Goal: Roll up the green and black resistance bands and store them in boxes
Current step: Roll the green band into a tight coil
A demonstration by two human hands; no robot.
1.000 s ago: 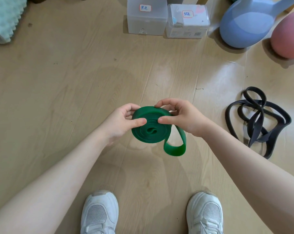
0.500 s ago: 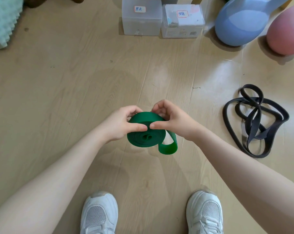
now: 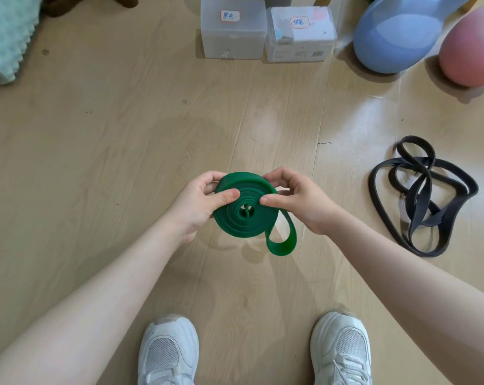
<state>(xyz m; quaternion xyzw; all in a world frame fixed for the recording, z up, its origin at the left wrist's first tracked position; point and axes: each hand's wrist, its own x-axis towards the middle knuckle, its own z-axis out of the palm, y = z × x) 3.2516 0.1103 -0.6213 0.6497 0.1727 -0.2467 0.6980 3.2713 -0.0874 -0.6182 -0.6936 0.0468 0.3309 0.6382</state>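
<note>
The green resistance band (image 3: 243,215) is wound into a thick coil held above the floor, with a short loose loop hanging at its lower right. My left hand (image 3: 200,202) grips the coil's left side, thumb on its face. My right hand (image 3: 296,198) pinches the coil's right edge, thumb on the face and fingers behind. The black resistance band (image 3: 421,198) lies unrolled in tangled loops on the floor to the right. Two translucent boxes stand at the far side: one (image 3: 232,27) with a label on the left, another labelled one (image 3: 300,33) right of it.
A blue kettlebell (image 3: 399,34) and a pink ball (image 3: 471,48) sit at the far right. A mint foam mat (image 3: 5,37) lies at the far left. My two white shoes (image 3: 168,354) stand on the wooden floor below the hands.
The coil has turned between my hands and its face now tilts toward the camera. The loose hanging loop stays short. The black band has not moved.
</note>
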